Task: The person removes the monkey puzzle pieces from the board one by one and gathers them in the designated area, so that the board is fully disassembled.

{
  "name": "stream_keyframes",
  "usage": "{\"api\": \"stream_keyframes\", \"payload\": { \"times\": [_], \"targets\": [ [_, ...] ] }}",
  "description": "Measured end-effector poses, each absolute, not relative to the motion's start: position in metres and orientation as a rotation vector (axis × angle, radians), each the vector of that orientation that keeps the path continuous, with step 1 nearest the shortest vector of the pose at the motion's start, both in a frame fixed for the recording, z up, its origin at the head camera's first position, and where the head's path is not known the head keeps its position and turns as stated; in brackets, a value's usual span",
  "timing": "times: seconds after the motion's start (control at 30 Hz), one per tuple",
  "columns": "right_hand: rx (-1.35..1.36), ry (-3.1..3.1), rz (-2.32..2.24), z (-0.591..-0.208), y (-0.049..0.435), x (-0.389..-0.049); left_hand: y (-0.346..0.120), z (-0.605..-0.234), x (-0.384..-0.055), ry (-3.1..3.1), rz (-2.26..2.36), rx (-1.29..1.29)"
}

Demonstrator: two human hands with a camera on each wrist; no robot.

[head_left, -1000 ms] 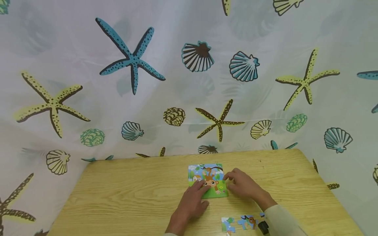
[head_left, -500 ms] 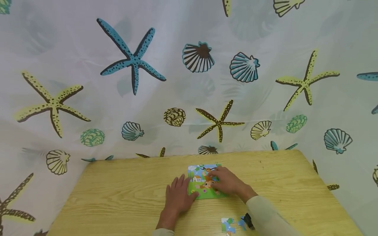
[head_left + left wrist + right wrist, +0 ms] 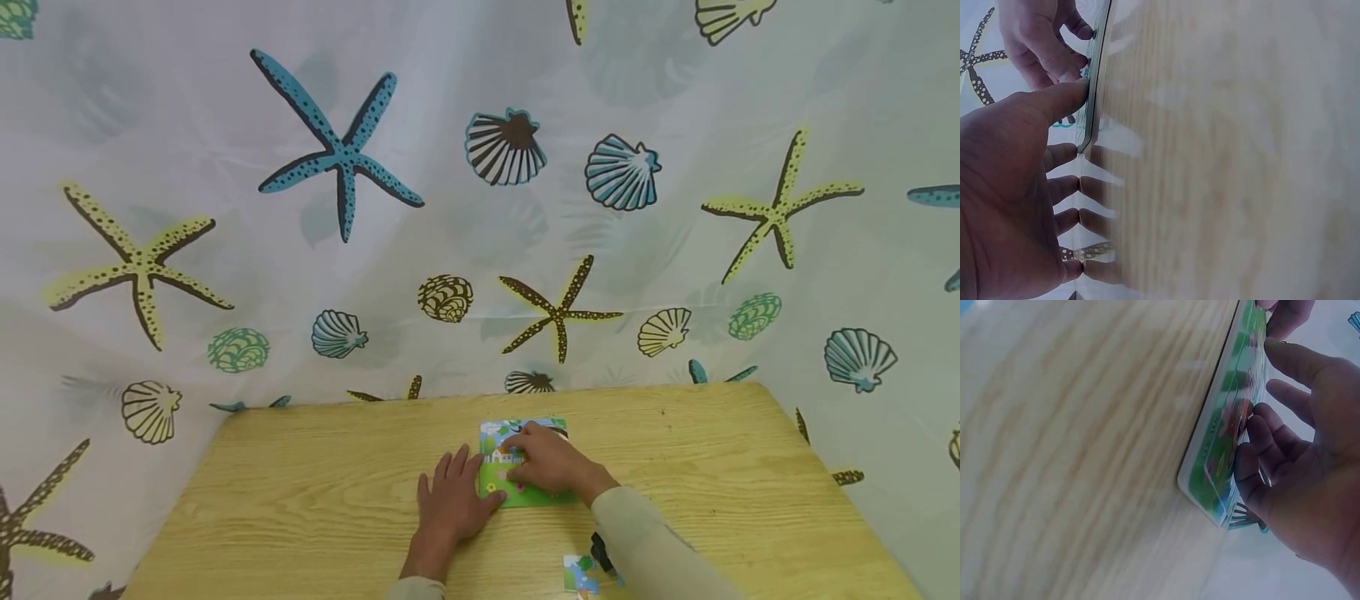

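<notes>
A square jigsaw puzzle (image 3: 536,498) with a cartoon monkey scene lies flat on the wooden table. My left hand (image 3: 452,506) is at its left side, fingers spread on the tabletop; in the left wrist view its thumb (image 3: 1063,99) touches the puzzle's near edge. Over the puzzle reaches my right hand (image 3: 553,462), covering much of the picture. In the right wrist view the right hand's bent fingertips (image 3: 1244,459) touch the puzzle surface (image 3: 1210,456), and its thumb is stretched out. Neither hand shows anything gripped.
Near the front of the table lie loose puzzle pieces (image 3: 579,573), partly hidden by the right sleeve (image 3: 652,542) and a black wrist strap (image 3: 600,552). A curtain (image 3: 420,242) with starfish and shells hangs behind the wooden table (image 3: 315,492).
My left hand has slid off the puzzle's face to its left side, fingers spreading. The right hand has moved from the right edge leftward across the puzzle, its sleeve now covering more loose pieces.
</notes>
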State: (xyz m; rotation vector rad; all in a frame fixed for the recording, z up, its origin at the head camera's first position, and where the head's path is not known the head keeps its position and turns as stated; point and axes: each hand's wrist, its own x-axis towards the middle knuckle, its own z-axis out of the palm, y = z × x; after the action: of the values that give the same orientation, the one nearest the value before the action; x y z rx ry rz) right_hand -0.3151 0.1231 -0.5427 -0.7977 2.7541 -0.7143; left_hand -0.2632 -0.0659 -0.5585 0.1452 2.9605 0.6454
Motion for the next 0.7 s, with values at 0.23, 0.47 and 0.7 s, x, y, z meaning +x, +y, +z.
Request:
{"api": "stream_keyframes", "payload": {
  "times": [0.23,0.47,0.7],
  "targets": [
    [-0.782,2.762,-0.625,-0.545,0.116,-0.323,-0.067,-0.561,-0.264,2.946,0.653,0.153],
    [-0.748,2.746,-0.586,-0.543,0.106,-0.327,-0.068,-0.563,-0.265,2.95,0.673,0.166],
    [-0.646,2.693,-0.631,-0.537,0.1,-0.328,-0.069,-0.565,-0.265,2.944,0.705,0.154]
  ]
}}
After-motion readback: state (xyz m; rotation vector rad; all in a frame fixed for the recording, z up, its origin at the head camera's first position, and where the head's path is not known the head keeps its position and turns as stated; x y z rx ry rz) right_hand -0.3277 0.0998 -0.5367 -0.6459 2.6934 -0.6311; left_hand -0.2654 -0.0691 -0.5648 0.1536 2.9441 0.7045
